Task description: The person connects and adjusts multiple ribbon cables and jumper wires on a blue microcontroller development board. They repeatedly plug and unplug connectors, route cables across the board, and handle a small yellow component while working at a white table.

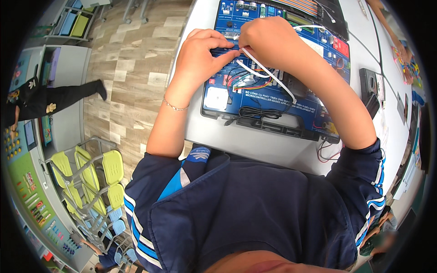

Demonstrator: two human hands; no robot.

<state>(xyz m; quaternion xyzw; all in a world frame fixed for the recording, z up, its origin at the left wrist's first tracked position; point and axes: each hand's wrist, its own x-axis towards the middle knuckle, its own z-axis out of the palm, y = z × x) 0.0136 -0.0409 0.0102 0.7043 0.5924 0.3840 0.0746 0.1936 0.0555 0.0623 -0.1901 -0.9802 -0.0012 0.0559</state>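
A blue electronics training board (pixel 273 100) in a black case lies on the white table in front of me. Over its upper left part, my right hand (pixel 268 43) is closed in a pinch at the end of a white cable (pixel 275 78), which runs down across the board. My left hand (pixel 202 54) is beside it, thumb and forefinger drawn together at the board's surface, their tips nearly meeting the right fingers. Whatever sits between the left fingertips is too small to make out. Thin coloured jumper wires (pixel 255 83) loop over the board below both hands.
A coiled black cable (pixel 259 112) rests on the case's near edge. Orange ribbon wires (pixel 296 6) lie at the far side. On the right of the white table (pixel 200 129) is a black device (pixel 368 86). Stacked green chairs (pixel 86 173) and another person (pixel 41 100) are at left.
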